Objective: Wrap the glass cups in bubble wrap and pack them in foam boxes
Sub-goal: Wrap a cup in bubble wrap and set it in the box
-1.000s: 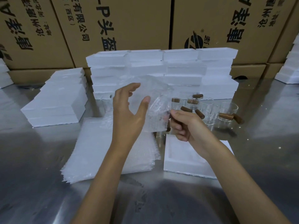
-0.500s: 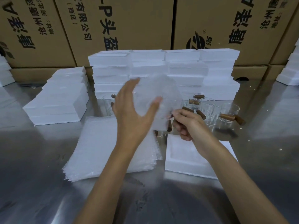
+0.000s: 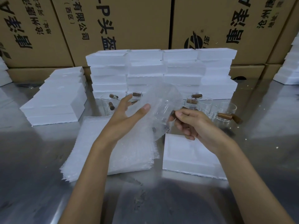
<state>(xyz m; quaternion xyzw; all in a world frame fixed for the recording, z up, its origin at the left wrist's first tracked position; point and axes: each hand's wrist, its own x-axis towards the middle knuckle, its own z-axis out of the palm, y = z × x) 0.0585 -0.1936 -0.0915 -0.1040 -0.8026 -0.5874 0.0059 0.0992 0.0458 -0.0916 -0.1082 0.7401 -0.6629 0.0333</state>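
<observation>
— Holding the glass cup [image 3: 161, 113] by its brown handle, the right hand [image 3: 192, 123] has its fingers curled in a pinch; the left hand [image 3: 127, 115] is spread wide, thumb out, its palm turned toward the bubble wrap sheet [image 3: 163, 97] draped over the cup.

— Does the left hand have hold of the sheet?

— Not that I can make out. The film is clear and blurred there, so the fingertips may be touching it, but nothing is gripped.

— And where is the cup, taking the open foam box [image 3: 186, 159] as the mark?

— Above the box's far-left corner, in the air between the two hands. The stack of bubble wrap sheets [image 3: 100, 143] lies just left of the box. More cups [image 3: 210, 107] with wooden handles stand beyond the box, and behind them the stacked foam boxes [image 3: 161, 73].

— What could go wrong?

— The wrap sits loose on the glass. If the left hand doesn't close around it, the sheet may slide off. The cup also hangs from a pinch on one handle; a twist while rolling could swing it loose over the steel table [image 3: 32, 159], or knock it against the waiting cups.
</observation>
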